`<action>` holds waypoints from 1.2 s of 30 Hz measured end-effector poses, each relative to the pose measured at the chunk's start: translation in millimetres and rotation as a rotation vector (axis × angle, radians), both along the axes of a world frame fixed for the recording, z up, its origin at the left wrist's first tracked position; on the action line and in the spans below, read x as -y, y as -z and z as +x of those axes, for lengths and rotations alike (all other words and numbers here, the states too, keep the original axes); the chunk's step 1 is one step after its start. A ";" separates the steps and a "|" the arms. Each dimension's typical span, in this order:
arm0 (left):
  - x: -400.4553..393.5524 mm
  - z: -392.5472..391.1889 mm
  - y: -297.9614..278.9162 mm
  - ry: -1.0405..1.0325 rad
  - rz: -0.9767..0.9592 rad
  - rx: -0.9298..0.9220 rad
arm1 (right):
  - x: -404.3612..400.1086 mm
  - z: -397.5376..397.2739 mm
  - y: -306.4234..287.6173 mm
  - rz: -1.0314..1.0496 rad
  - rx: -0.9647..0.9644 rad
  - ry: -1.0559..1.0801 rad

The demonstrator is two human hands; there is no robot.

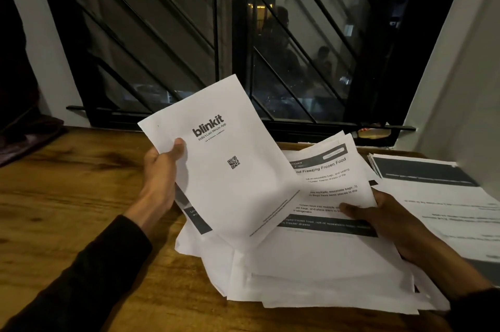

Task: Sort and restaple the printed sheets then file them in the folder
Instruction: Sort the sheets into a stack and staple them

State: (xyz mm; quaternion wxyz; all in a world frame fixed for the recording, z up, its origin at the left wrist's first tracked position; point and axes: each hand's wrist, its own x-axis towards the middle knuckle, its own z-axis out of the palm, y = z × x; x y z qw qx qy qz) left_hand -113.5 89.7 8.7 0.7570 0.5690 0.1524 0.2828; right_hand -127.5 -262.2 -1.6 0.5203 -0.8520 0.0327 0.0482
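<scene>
My left hand grips the left edge of a white sheet printed with "blinkit" and a QR code, lifted and tilted above the desk. My right hand holds a few printed sheets headed "Freezing Frozen Food", thumb on top, raised over a loose pile of white sheets lying on the wooden desk. A second stack of printed sheets with a dark header band lies at the right. No stapler or folder shows.
A window with black diagonal bars stands right behind the desk. White wall reveals flank it at the left and right. A dark cloth lies at the far left of the desk.
</scene>
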 end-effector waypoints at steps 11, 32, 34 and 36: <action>-1.0 2.3 4.3 0.084 -0.005 -0.016 | 2.4 3.2 2.3 0.002 0.020 -0.002; -3.0 5.1 9.6 0.136 0.007 -0.056 | 72.3 24.2 -13.3 0.759 0.481 0.507; -2.4 4.8 8.8 0.135 0.000 -0.058 | 101.3 41.2 3.1 0.809 0.438 0.533; -1.7 3.0 7.2 0.145 0.001 -0.050 | 137.9 60.0 23.8 0.833 0.424 0.552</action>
